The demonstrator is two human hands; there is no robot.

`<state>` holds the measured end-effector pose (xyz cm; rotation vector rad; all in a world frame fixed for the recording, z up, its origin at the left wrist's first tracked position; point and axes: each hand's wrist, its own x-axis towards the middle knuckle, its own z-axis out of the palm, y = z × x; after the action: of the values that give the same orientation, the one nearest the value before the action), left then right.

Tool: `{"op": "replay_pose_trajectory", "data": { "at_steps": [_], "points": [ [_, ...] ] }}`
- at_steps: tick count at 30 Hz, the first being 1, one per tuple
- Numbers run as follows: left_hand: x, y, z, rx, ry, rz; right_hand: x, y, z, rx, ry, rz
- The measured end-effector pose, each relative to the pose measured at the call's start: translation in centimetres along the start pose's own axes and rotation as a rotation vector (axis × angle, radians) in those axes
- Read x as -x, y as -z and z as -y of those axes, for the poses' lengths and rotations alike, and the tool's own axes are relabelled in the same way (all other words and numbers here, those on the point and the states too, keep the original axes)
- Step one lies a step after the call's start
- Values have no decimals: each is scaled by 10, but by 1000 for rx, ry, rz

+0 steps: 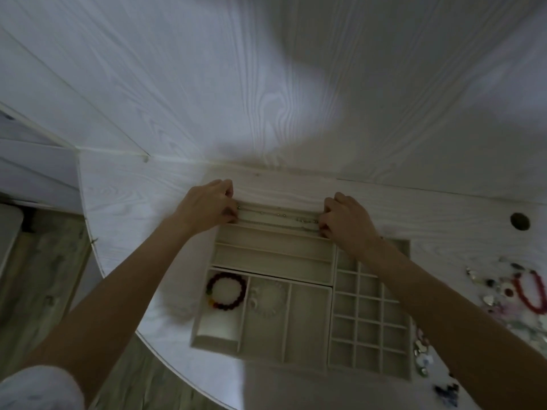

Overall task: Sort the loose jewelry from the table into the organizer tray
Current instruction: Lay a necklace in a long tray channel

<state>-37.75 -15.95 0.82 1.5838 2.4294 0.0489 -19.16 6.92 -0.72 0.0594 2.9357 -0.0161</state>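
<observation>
- Floor (44,261) w/ wood-look planks shows at 9 o'clock, beyond the rounded edge of the white table (118,202).
- Left hand (207,207) at about 11 o'clock from the tray's middle, fingers curled down at the left end of the far long slot, pinching what looks like the end of a thin chain (278,216); the exact grip is hidden under the knuckles.
- Dark red bead bracelet (226,291) lies in the near-left compartment of the organizer tray (307,368), at 8 o'clock.
- A pale bracelet (270,300), hard to make out, sits in the compartment just right of it.
- The chain runs L-R along the far slot at 12 o'clock, stretched between both hands; a second chain strand seems to lie beside it, too blurry to be sure.
- Right hand (346,220) at 1 o'clock, fingers curled at the slot's right end, pinching the chain's other end.
- Grid of small square cells (370,321) fills the tray's right side, 4 o'clock.
- Loose jewelry (503,291) heaped on the table at 3 o'clock, incl. a red bead loop (529,291); more pieces trail along the tray's right edge.
- Round hole (520,221) in the tabletop at 2 o'clock.
</observation>
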Motion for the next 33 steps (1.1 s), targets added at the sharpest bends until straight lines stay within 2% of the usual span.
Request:
{"op": "replay_pose_trajectory", "data": {
  "at_steps": [7,13,16,20,22,25,27,30,33],
  "points": [
    [-7,4,-5,-93,129,124,-3,0,2,84,-46,74],
    [-3,8,-7,-46,184,140,-4,-2,2,70,-93,13],
    [4,4,-6,14,186,58,-1,-3,0,31,-123,-49],
    [23,-5,-20,108,157,-231,26,6,-2,-200,-114,-303],
    [30,-8,-50,154,137,-398,53,12,-3,-266,-143,-410],
    [34,-14,-123,312,104,-640,105,12,-5,-317,-197,-438],
    [33,-21,-181,451,89,-711,151,5,-11,-331,-262,-432],
    [22,-37,-263,598,57,-690,221,-15,-29,-339,-392,-370],
    [3,-55,-325,575,-9,-471,273,-37,-55,-312,-542,-285]
  ]
}}
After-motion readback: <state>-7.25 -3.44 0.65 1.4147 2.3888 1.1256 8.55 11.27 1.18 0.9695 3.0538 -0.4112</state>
